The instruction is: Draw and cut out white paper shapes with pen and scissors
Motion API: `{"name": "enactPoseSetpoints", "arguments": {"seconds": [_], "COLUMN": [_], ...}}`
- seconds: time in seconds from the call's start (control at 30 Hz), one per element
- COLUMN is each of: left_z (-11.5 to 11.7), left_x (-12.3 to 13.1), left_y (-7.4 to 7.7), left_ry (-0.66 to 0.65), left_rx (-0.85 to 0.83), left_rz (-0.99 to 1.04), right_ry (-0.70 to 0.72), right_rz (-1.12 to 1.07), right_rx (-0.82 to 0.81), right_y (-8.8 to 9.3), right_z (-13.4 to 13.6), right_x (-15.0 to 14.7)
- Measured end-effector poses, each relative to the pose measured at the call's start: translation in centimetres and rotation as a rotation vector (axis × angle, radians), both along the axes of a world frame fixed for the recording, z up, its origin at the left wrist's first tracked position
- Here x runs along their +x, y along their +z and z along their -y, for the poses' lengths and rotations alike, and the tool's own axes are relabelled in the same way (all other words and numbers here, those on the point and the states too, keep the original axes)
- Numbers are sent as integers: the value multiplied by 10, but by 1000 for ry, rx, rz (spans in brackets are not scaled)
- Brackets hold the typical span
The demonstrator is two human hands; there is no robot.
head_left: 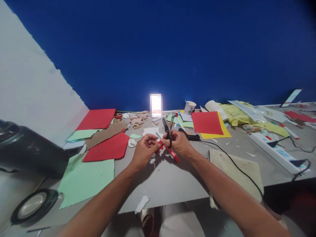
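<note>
Over the middle of the grey table, my left hand [145, 149] pinches a small red paper piece [161, 144] between thumb and fingertips. Close beside it, my right hand [180, 144] is closed on black-handled scissors [169, 134], whose blades point up and away from me. The fingertips of that hand also meet the red piece. Under the hands, a red marker [174, 155] lies slanted on the table, partly covered by fingers. Behind the hands is a white paper scrap [151, 130]. The exact shape of the red piece is hidden by my fingers.
Red sheets [106, 149], a green sheet [89, 179] and corrugated cardboard [105, 133] lie left. A paper cup [190, 107] stands behind. To the right are a red sheet [207, 123], a cloth [237, 168], a black cable [232, 161] and a power strip [275, 153].
</note>
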State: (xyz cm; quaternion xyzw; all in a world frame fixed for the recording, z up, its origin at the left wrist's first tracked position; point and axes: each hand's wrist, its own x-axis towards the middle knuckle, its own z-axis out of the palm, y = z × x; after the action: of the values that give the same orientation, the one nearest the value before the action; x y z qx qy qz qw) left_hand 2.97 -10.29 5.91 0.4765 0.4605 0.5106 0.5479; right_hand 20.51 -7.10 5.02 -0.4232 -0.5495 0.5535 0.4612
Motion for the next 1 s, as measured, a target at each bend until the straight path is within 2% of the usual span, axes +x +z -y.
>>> {"name": "enactPoseSetpoints", "arguments": {"seconds": [0.27, 0.4, 0.63, 0.8, 1.0], "left_z": [-1, -1, 3, 2, 2], "left_x": [-2, 0, 4, 3, 2], "left_y": [-8, -15, -18, -14, -14], "left_ry": [-101, -115, -39, -30, -36], "left_rx": [-92, -127, -132, -152, -154], "left_rz": [167, 177, 123, 156, 131], "right_ry": [-125, -140, -124, -105, -63], "right_rz": [12, 4, -9, -45, -63], "right_rx": [60, 52, 36, -40, -41], "right_y": [1, 0, -5, -2, -5], "right_z": [-2, 1, 4, 4, 4], "right_x": [-1, -4, -9, -10, -10]}}
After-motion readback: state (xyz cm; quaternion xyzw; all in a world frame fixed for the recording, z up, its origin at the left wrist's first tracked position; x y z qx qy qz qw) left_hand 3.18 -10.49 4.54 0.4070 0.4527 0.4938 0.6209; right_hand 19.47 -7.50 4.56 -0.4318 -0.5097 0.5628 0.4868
